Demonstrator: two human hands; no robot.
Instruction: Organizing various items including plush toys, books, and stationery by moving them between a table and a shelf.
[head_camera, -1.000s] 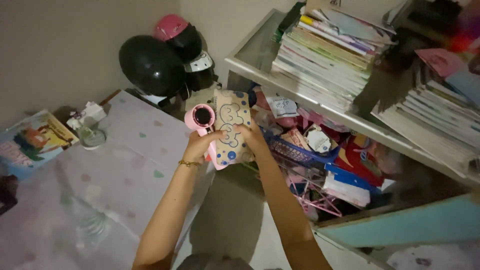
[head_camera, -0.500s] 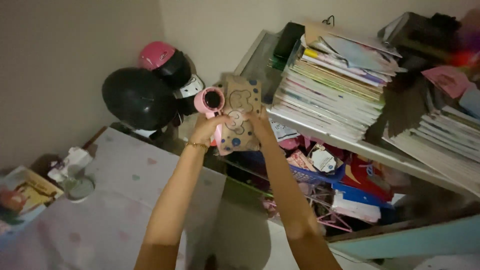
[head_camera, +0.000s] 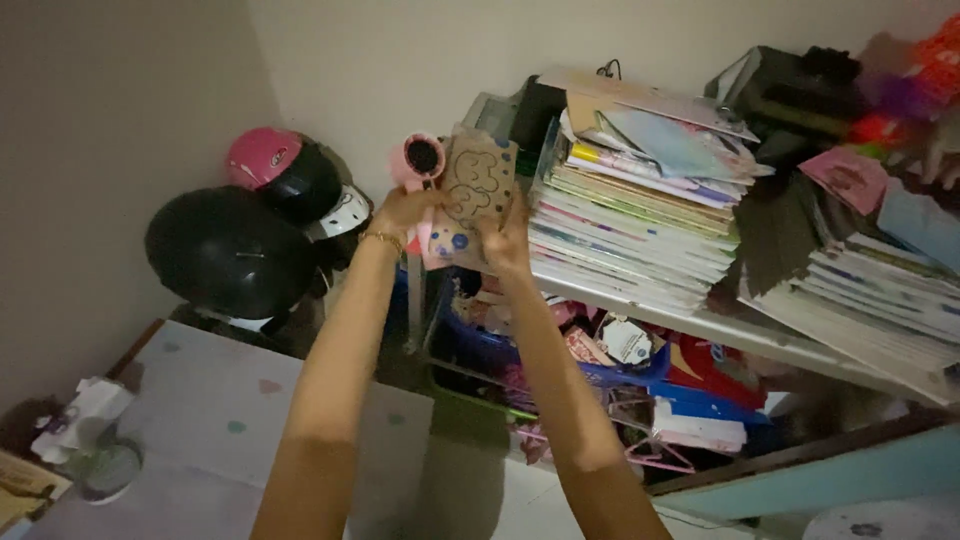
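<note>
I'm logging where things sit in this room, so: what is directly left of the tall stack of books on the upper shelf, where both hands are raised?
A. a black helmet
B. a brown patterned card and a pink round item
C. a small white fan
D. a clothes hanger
B: the left hand and right hand hold a brown patterned card and a pink round item up beside the stack of books.

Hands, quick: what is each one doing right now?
Left hand: closed on the pink round item.
Right hand: closed on the tan patterned card.
</note>
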